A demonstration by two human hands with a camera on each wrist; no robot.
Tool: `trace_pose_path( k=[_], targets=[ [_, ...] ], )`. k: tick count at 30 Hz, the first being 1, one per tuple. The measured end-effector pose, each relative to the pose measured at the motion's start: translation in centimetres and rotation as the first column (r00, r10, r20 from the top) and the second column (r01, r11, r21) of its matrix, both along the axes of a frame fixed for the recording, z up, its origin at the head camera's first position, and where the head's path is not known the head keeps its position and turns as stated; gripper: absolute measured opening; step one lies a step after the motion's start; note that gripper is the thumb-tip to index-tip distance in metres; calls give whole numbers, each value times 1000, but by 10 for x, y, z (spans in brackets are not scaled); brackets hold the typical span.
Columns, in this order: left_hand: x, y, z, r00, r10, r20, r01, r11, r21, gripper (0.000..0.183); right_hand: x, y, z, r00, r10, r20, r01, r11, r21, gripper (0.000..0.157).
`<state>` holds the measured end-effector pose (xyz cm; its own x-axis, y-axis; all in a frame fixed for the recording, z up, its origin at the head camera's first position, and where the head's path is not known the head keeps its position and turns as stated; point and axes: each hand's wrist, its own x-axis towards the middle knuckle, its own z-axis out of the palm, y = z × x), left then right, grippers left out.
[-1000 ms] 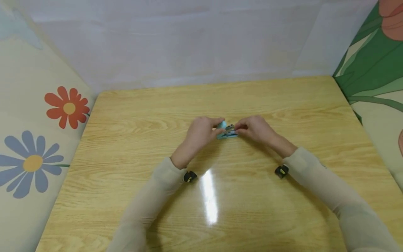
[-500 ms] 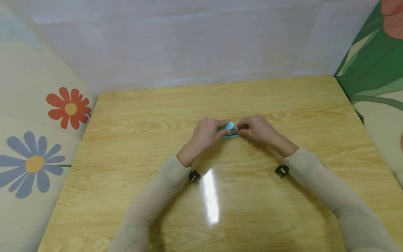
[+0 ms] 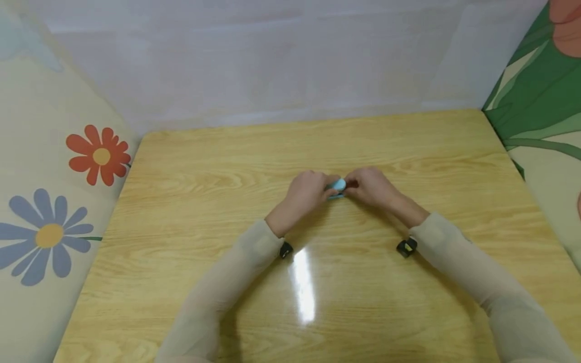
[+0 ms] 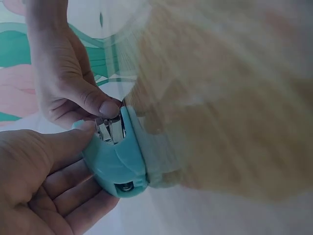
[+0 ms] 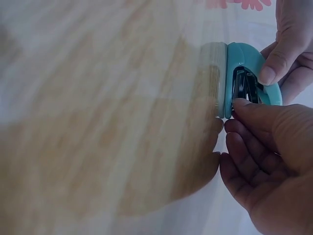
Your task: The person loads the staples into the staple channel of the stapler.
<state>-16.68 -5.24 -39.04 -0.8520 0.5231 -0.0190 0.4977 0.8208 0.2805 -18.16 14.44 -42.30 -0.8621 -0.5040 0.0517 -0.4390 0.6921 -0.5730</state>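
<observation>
A small teal stapler (image 3: 338, 185) stands on its flat base on the table between both hands. My left hand (image 3: 308, 191) grips its rounded upper cover, thumb on the near side and fingers on the far side. From the right, my right hand (image 3: 369, 186) pinches the stapler's front end. In the left wrist view, metal parts show in the opening of the teal cover (image 4: 115, 164), with the right thumb right at them. The right wrist view shows the dark inner magazine (image 5: 241, 84) under the raised cover, the right thumb against its lower end.
The wood-grain table (image 3: 204, 166) is glossy, with a bright reflection in front of the hands. A white sheet (image 3: 272, 65) hangs behind it. Walls painted with flowers (image 3: 47, 236) border both sides.
My left hand has moved right, swinging the stapler's cover over the metal parts that showed before. My right hand has stayed almost in place at the front end.
</observation>
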Motion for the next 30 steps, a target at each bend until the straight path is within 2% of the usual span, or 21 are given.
trace_pose_path(
  k=[11,24,30],
  targets=[
    [-6,3,-1,998,-51,25,52,998,-46,26,1,0,0,1000,-10,-6,10,1000,19,15],
    [-9,6,-1,997,-70,30,72,995,-70,30,1,0,2,1000,-10,-1,10,999,36,14],
    [-9,1,-1,996,-75,49,76,997,-17,32,1,0,2,1000,-7,-14,8,999,40,15]
  ],
)
